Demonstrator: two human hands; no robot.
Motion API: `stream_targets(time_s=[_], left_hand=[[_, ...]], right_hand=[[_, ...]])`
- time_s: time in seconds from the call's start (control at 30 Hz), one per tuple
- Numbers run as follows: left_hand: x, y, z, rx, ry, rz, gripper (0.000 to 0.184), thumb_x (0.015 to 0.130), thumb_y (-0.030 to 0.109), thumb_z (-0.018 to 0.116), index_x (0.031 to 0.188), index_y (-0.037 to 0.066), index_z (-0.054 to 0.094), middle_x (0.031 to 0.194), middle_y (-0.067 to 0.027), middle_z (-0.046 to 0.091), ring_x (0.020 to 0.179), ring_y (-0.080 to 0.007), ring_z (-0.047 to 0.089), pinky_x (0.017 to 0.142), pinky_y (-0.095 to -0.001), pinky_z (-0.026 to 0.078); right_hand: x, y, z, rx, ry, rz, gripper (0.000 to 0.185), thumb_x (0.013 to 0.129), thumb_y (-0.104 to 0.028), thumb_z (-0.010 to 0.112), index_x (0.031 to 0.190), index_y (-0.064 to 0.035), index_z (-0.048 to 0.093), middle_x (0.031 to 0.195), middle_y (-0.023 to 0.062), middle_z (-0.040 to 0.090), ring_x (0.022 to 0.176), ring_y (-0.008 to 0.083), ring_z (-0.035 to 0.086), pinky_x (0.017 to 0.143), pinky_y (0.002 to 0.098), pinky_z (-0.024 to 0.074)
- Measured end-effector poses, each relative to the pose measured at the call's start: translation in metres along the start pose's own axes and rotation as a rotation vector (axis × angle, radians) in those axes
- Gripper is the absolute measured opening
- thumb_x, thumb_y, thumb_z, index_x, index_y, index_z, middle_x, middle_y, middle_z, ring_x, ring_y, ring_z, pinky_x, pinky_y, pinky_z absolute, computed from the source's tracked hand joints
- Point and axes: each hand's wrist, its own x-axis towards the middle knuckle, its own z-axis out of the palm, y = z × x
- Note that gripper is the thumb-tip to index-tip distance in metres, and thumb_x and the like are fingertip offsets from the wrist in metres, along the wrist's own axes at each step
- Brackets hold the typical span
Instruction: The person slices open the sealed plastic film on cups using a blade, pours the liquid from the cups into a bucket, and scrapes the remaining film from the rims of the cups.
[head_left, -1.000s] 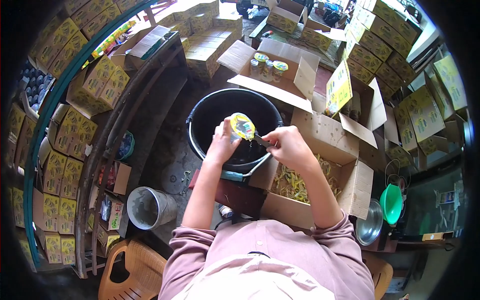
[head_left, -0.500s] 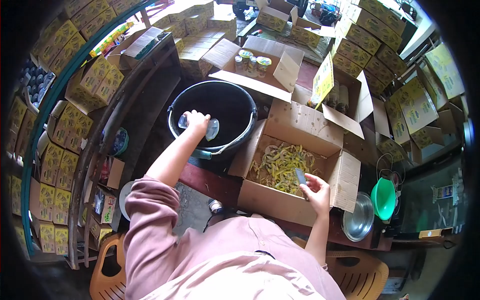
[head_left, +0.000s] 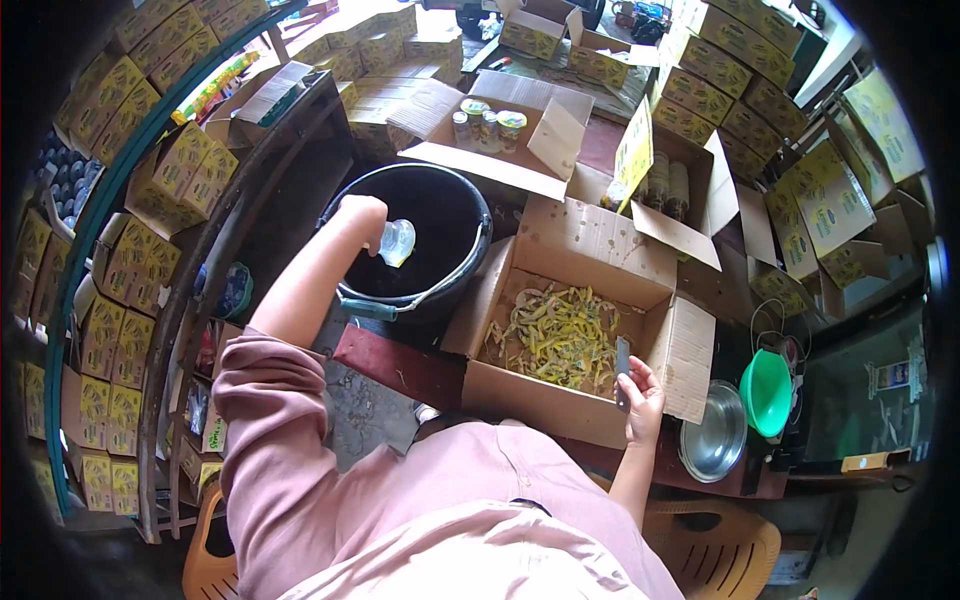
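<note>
My left hand (head_left: 360,220) is inside the mouth of a black bucket (head_left: 455,205), closed around a clear jar (head_left: 398,243) that shows past its fingers. Part of the grip is hidden by the back of the hand. My right hand (head_left: 643,398) pinches a small, flat, dark grey knife (head_left: 623,370), held upright at the near right corner of an open cardboard box (head_left: 545,400). Inside this box lies a loose heap of thin yellow-green pieces, like chili peppers (head_left: 562,335).
An open carton (head_left: 480,172) holding several lidded jars (head_left: 488,128) stands behind the bucket. To the right are a metal bowl (head_left: 712,440) and a green plastic basin (head_left: 768,392). Stacked printed cartons (head_left: 715,95) line both sides. Plastic chairs (head_left: 710,545) flank me.
My left hand has moved left and up within the bucket's mouth and turned, with the jar. My right hand has shifted slightly right and down, turning the knife more upright.
</note>
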Motion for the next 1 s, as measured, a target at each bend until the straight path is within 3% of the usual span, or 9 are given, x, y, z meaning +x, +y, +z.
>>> stream_targets(time_s=[0.1, 0.2, 0.47, 0.7, 0.9, 1.0], left_hand=[[-0.032, -0.007, -0.029, -0.126, -0.129, -0.008, 0.056, 0.056, 0.039, 0.075, 0.102, 0.009, 0.064, 0.096, -0.0084, 0.065, 0.084, -0.022, 0.063, 0.074, -0.0306, 0.05], [-0.029, -0.016, -0.036, -0.185, -0.15, -0.022, 0.048, 0.059, 0.039, 0.074, 0.09, 0.003, 0.066, 0.083, -0.0092, 0.066, 0.069, -0.0192, 0.064, 0.065, -0.0308, 0.052], [-0.023, -0.021, -0.059, -0.219, -0.331, -0.104, 0.056, 0.062, 0.049, 0.069, 0.094, 0.003, 0.065, 0.09, -0.0087, 0.066, 0.078, -0.0194, 0.064, 0.072, -0.0311, 0.05], [-0.018, -0.013, -0.074, -0.318, -0.591, -0.19, 0.07, 0.065, 0.051, 0.068, 0.115, 0.004, 0.053, 0.114, -0.0081, 0.057, 0.1, -0.0168, 0.057, 0.087, -0.0321, 0.045], [-0.028, -0.001, -0.088, -0.148, -0.533, -0.199, 0.062, 0.063, 0.047, 0.072, 0.111, 0.01, 0.056, 0.106, -0.004, 0.06, 0.091, -0.0183, 0.059, 0.082, -0.0292, 0.046], [-0.038, 0.004, -0.095, -0.049, -0.467, -0.205, 0.067, 0.059, 0.05, 0.073, 0.113, 0.012, 0.057, 0.113, -0.0033, 0.058, 0.096, -0.0197, 0.058, 0.084, -0.0294, 0.044]], right_hand=[[0.007, 0.0, 0.001, -0.002, -0.015, -0.002, 0.034, 0.073, 0.004, 0.063, 0.106, -0.001, 0.057, 0.081, 0.0016, 0.059, 0.072, 0.0078, 0.056, 0.069, 0.0198, 0.047], [0.015, -0.002, 0.004, -0.019, -0.029, -0.022, 0.034, 0.073, 0.005, 0.063, 0.105, -0.0011, 0.057, 0.082, 0.0012, 0.058, 0.073, 0.0073, 0.055, 0.07, 0.0199, 0.0469], [0.015, -0.005, 0.014, -0.028, -0.047, -0.02, 0.033, 0.073, 0.006, 0.063, 0.105, -0.0011, 0.058, 0.082, 0.0011, 0.058, 0.073, 0.0071, 0.055, 0.069, 0.0196, 0.0466], [0.011, -0.003, 0.01, -0.031, -0.036, -0.003, 0.033, 0.073, 0.005, 0.063, 0.105, -0.0015, 0.058, 0.08, 0.0008, 0.058, 0.071, 0.0072, 0.055, 0.066, 0.0197, 0.0465], [0.008, -0.001, 0.011, -0.053, -0.038, 0.012, 0.032, 0.073, 0.005, 0.063, 0.104, -0.0022, 0.058, 0.079, 0.0003, 0.058, 0.071, 0.0069, 0.055, 0.065, 0.0197, 0.0467], [0.007, -0.003, 0.013, -0.044, -0.046, 0.024, 0.033, 0.073, 0.005, 0.063, 0.105, -0.0024, 0.058, 0.079, 0.0003, 0.058, 0.07, 0.0067, 0.055, 0.064, 0.0196, 0.0467]])
